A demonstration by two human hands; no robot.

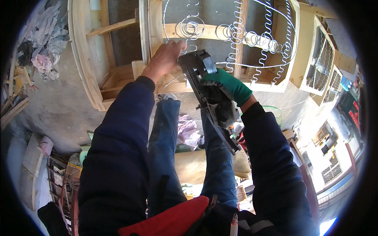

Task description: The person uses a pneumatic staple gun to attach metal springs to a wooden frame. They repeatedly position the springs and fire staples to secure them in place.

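Hands meet at the top middle of the head view, over a bare wooden frame [118,74] strung with wire springs [236,33]. The left hand [163,59] is bare, fingers curled down on the frame's rail and the wire lying there, pinning it in place; it grips no tool. The right hand [228,84], in a green glove, is clenched round the grip of a dark stapler [208,92], a heavy gun-shaped tool whose nose points up and left, right beside the left fingertips. Its long body runs back down toward the person's knees [189,145], which show in blue jeans below.

The stapler's nose seems to sit on or just over the rail where the wire crosses it; the exact contact is hidden behind the tool.

To do this well, I would judge that the nose should sit square and flat on the wood, straddling the wire, with the tool pressed firmly so it does not kick. The left fingers look very near the nose, so they ought to hold the wire a little farther along. A tilted nose would likely bend the fastener or miss the wire.

Rags [47,35] lie on the floor at upper left, and more frames [315,59] stand at right.
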